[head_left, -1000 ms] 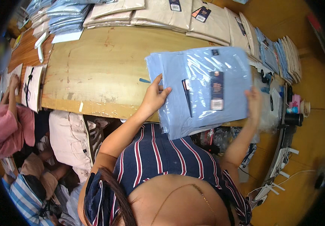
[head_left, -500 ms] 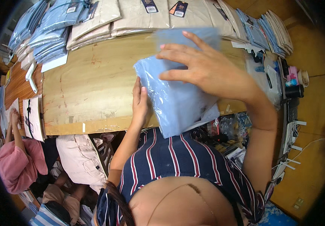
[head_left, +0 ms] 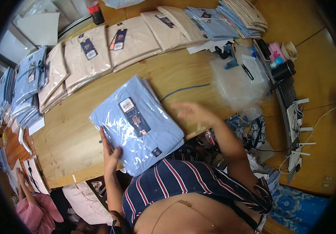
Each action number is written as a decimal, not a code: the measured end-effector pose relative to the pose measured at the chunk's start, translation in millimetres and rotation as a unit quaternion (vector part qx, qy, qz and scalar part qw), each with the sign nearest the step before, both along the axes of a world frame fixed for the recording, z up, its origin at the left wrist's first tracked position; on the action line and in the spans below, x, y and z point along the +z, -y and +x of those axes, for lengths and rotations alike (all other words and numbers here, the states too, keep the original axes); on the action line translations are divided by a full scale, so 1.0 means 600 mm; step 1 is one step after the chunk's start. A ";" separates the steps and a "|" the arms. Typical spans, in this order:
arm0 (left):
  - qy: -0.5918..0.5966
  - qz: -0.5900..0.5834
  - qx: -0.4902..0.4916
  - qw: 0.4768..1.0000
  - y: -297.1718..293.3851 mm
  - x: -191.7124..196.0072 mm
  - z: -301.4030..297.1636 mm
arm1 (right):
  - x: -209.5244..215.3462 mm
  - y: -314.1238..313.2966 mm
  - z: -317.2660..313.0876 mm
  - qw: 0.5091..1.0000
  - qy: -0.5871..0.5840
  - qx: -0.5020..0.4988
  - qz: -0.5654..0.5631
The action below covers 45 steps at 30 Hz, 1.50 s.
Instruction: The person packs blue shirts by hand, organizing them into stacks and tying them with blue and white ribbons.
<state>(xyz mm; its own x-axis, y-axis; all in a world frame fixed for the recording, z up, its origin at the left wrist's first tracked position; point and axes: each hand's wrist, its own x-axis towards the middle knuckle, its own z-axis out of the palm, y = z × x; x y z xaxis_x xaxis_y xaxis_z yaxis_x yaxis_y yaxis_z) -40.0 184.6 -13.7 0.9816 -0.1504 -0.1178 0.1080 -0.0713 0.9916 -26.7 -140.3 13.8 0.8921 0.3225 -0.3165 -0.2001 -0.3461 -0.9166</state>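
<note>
Leaning over the near edge of the table, a stack of light-blue folded garments in clear plastic is gripped at its left edge by the left hand, the thumb placed toward the front. Whether its underside is borne by the tabletop cannot be told. On the upper face, a navy hang tag with a white barcode label is seen, its barcode end pointed away from the body; a small dark label is seen by the near corner.

The right hand is unclasped and blurred by motion, its fingers stretched leftward above the table, apart from the stack. Just beyond it, a thin blue cord is laid across the wood. Farther right, flat clear plastic bags are topped by a white paper and a black pen. Along the far edge, bagged beige garments are lined up. At the lower left, a co-worker's pink sleeve can be seen.
</note>
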 end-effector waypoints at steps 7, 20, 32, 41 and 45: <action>-0.025 0.116 0.064 0.991 0.006 0.008 -0.003 | -0.038 0.362 0.239 0.787 0.290 -0.389 -0.382; 0.059 0.212 0.035 0.975 0.266 0.164 0.017 | 0.099 0.522 0.380 0.710 0.397 -0.183 -0.552; -0.302 -0.388 -0.124 0.862 0.656 0.027 0.272 | 0.172 0.375 0.103 0.668 0.589 0.016 -0.454; -0.248 -0.378 -0.044 0.891 0.671 -0.017 0.206 | 0.147 0.355 -0.060 0.714 0.524 0.118 -0.449; -0.277 -0.433 -0.054 0.856 0.659 -0.012 0.212 | 0.230 0.400 -0.051 0.793 0.509 0.041 -0.331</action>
